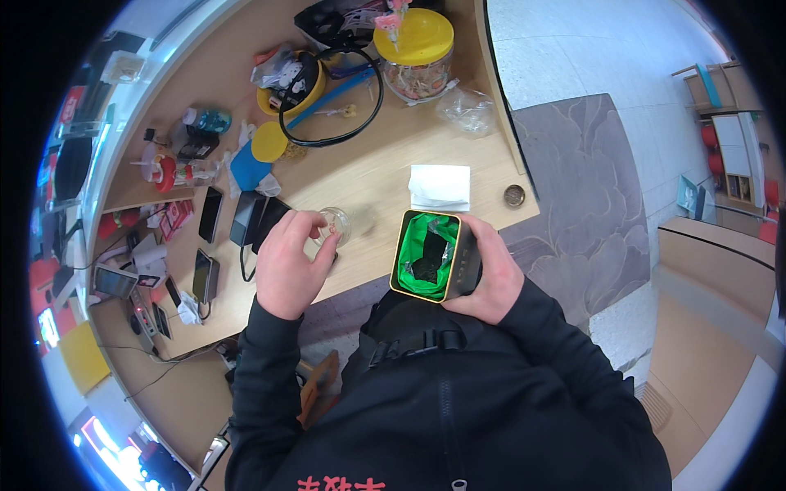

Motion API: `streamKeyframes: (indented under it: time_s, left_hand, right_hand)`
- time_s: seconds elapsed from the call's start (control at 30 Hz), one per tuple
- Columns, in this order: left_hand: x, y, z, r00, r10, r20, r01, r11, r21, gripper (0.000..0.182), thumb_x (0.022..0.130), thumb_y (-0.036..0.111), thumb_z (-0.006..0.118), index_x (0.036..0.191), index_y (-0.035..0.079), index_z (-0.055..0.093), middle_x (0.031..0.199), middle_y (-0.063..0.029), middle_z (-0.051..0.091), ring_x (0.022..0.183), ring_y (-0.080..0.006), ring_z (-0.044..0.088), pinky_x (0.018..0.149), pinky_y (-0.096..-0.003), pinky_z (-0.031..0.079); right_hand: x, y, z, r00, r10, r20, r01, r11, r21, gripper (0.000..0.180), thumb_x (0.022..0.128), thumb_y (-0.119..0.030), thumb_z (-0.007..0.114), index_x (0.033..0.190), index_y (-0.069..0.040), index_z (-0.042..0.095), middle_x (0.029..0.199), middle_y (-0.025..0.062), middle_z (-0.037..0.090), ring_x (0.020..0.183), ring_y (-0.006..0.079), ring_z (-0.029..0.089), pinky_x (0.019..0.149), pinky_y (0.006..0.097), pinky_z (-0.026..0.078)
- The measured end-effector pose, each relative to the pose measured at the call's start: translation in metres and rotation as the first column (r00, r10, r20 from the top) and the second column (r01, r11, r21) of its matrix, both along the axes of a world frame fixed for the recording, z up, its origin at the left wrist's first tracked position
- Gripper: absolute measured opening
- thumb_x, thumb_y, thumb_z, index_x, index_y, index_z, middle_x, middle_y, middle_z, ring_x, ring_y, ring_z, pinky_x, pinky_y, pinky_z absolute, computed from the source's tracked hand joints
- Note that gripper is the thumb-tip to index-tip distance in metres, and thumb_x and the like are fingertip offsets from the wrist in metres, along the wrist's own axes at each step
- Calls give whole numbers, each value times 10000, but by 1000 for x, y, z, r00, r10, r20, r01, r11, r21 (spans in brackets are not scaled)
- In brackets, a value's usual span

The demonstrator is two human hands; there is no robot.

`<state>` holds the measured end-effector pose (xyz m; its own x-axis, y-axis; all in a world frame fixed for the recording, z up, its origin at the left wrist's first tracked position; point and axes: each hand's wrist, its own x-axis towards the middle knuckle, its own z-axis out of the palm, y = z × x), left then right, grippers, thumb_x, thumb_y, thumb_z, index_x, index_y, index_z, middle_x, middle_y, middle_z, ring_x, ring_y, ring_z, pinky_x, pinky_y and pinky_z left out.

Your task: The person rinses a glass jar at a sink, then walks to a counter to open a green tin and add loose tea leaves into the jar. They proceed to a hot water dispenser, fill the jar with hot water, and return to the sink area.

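My right hand [491, 268] grips a black rectangular tin [465, 264] with a gold rim at the desk's front edge. Inside the tin is an opened green foil bag [408, 261] with dark contents, too small to tell apart. Curved thumb and fingers bring my left hand [296, 258] to a small clear glass [335, 226] on the desk; whether it grips the glass cannot be told. Behind the tin lies a folded white paper [439, 187]. A round metal strainer or lid [514, 196] sits near the desk's right corner.
Farther back stand a clear jar with a yellow lid [414, 37], a yellow bowl of small items [264, 101] and a looped black cable [381, 101]. Crumpled clear plastic [468, 112] lies at right. Phones [210, 213] and a dark device [248, 218] are at left.
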<state>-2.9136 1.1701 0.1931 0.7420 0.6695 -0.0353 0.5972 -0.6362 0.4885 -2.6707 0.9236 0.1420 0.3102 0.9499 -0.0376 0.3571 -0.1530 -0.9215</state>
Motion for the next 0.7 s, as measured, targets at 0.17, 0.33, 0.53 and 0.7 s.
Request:
streamKeyframes:
  time_s: [0.17, 0.33, 0.53, 0.7]
  left_hand:
    - [-3, 0, -3, 996, -67, 62, 58, 990, 126, 147, 967, 104, 889, 1073, 41, 810, 1081, -116, 713, 990, -342, 722, 867, -451, 581]
    - [9, -12, 18, 993, 6, 121, -15, 997, 72, 113, 981, 42, 857, 1090, 34, 829, 1139, -119, 716, 972, -295, 697, 849, -399, 577]
    - [36, -49, 64, 939, -185, 290, 228, 966, -123, 181, 970, 23, 862, 1149, 38, 850, 1089, -123, 784, 944, -310, 746, 817, -406, 600]
    - [54, -59, 52, 878, -437, 195, 466, 874, -138, 160, 935, 65, 831, 1094, 66, 841, 1007, -122, 813, 897, -361, 792, 781, -479, 630]
  right_hand:
    - [4, -2, 0, 1000, -8, 9, 8, 1000, 17, 1128, 724, -132, 1020, 1679, 10, 436, 1548, 251, 594, 1457, 442, 612, 1246, 473, 505]
    - [8, -5, 1, 1000, 3, -2, -2, 998, 55, 1131, 712, -134, 1022, 1670, 11, 438, 1546, 268, 591, 1449, 461, 609, 1238, 493, 512]
    - [11, -3, 5, 997, 20, 79, -25, 997, 72, 1137, 698, -135, 1037, 1660, 14, 450, 1551, 277, 599, 1451, 474, 616, 1247, 509, 512]
    - [11, 6, 12, 982, 88, 170, -108, 988, 112, 1066, 717, -139, 1025, 1625, 21, 491, 1525, 288, 625, 1427, 503, 634, 1246, 526, 510]
